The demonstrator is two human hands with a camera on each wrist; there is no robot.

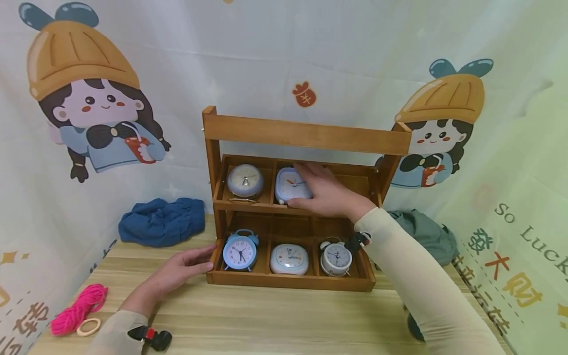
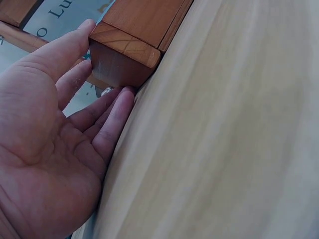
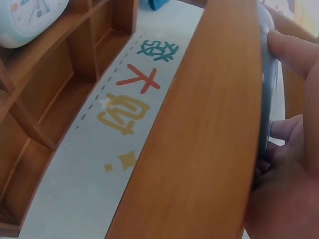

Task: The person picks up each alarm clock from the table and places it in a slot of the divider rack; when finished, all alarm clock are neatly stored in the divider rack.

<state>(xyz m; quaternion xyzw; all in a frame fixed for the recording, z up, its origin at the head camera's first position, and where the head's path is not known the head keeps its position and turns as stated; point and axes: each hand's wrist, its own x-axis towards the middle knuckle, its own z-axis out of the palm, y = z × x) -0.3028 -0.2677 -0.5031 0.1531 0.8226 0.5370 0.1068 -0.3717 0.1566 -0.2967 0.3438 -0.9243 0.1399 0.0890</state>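
Observation:
A two-tier wooden shelf (image 1: pixel 290 284) stands on the table with several small clocks in its compartments. In the upper middle compartment is a rounded-square pale blue clock (image 1: pixel 289 184). My right hand (image 1: pixel 326 192) grips that clock from the right, thumb low and fingers over its top. The right wrist view shows the clock's edge (image 3: pixel 268 79) between thumb and fingers, partly behind a wooden board. My left hand (image 1: pixel 179 270) rests against the shelf's lower left end, its fingers extended. In the left wrist view, the thumb and fingers touch that wooden corner (image 2: pixel 124 55).
A round clock (image 1: pixel 245 180) sits upper left. Below are a blue twin-bell clock (image 1: pixel 240 252), a white oval clock (image 1: pixel 289 259) and a white twin-bell clock (image 1: pixel 336 258). Pink yarn (image 1: pixel 80 309), a wooden ring (image 1: pixel 88 327), blue cloth (image 1: pixel 161 222) and grey-green cloth (image 1: pixel 423 235) lie around.

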